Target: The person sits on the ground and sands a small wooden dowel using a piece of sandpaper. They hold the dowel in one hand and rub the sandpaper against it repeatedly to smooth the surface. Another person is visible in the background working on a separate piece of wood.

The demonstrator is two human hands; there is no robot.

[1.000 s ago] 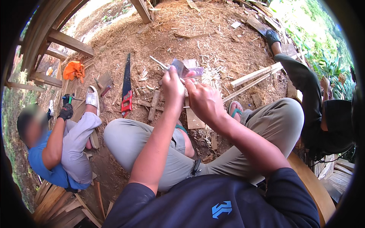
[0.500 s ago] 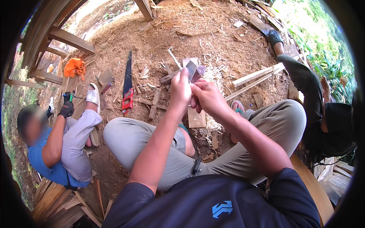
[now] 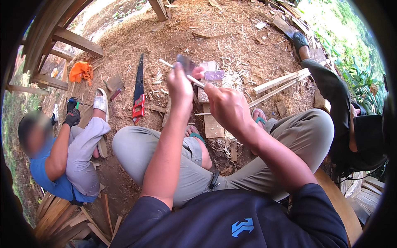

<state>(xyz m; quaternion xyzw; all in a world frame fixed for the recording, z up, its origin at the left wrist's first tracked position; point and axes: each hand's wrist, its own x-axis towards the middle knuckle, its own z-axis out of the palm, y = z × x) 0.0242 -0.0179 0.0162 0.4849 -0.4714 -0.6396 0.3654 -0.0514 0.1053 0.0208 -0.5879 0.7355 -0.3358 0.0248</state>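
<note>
A thin, pale wooden stick [image 3: 166, 63] slants between my hands, its far end poking out past the left one. My left hand [image 3: 180, 87] is closed around the stick with a dark grey sheet [image 3: 187, 64], which looks like folded sandpaper and is blurred by motion. My right hand [image 3: 226, 103] grips the stick's near end, fingers wrapped. Just beyond the hands, a purple block-like piece [image 3: 214, 75] lies on a wooden board [image 3: 214, 126] on the ground between my feet.
A handsaw [image 3: 139, 99] with a red handle lies to the left, near an orange cloth [image 3: 81, 72]. A co-worker [image 3: 62, 157] in blue sits at left. Long wooden strips [image 3: 281, 81] lie to the right, near another person's leg [image 3: 331, 87]. Shavings cover the ground.
My left hand has moved left and away from my right hand along the stick, carrying the grey sheet. More of the stick and the purple piece now show.
</note>
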